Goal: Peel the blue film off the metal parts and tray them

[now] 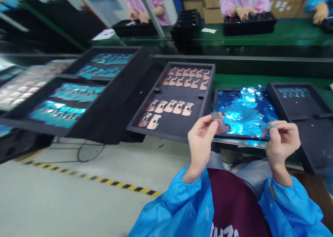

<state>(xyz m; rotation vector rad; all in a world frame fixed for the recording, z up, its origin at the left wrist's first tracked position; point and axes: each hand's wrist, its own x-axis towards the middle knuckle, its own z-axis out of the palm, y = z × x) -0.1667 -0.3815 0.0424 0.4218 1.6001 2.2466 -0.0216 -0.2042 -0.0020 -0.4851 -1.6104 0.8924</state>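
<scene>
My left hand pinches a small copper-coloured plate with a dark grey square on it. The plate is held above the left edge of a tray heaped with shiny blue film pieces. Over that tray's right front corner, my right hand has thumb and forefinger closed on a small piece of blue film. Left of my hands lies a black foam tray holding rows of similar copper-coloured plates.
Another black tray on the right holds a row of blue-covered parts. Stacked black trays with blue-covered parts stand at left. Across the green bench, people in pink and blue sleeves handle black bins.
</scene>
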